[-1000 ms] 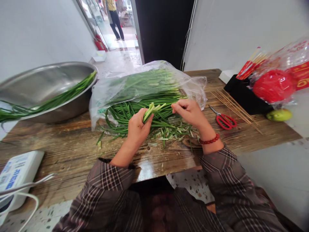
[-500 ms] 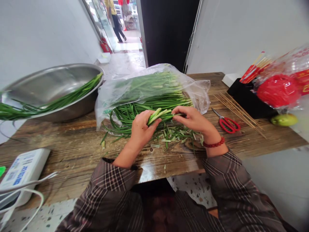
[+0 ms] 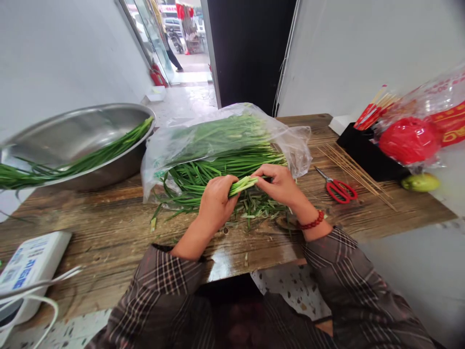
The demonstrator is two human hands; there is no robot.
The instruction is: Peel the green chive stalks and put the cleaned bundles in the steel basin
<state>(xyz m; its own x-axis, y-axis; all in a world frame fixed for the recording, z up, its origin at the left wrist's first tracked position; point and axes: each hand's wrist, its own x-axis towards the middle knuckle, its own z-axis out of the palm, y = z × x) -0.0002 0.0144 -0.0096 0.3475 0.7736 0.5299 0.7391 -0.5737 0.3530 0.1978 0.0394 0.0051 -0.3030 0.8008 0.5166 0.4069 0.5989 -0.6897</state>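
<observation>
My left hand (image 3: 217, 199) is closed round a small bunch of garlic chives (image 3: 242, 185), pale stem ends pointing right. At those ends my right hand (image 3: 279, 185), with a red bead bracelet on its wrist, pinches thumb and fingers together on the stems. Just behind both hands lies a larger pile of chives (image 3: 221, 167), partly inside a clear plastic bag (image 3: 154, 150). Beneath the hands, trimmed scraps (image 3: 267, 207) are scattered over the wooden table (image 3: 119, 223).
To the left, a large steel basin (image 3: 83, 116) holds more chives. Red-handled scissors (image 3: 341, 191), bamboo skewers (image 3: 358, 175) and a black box (image 3: 370, 155) are on the right. A white power strip (image 3: 39, 257) with cables sits at the front left. A person walks outside the doorway.
My right hand has moved left and closed onto the stem ends. The bunch has turned flatter in my left hand. The view has shifted slightly.
</observation>
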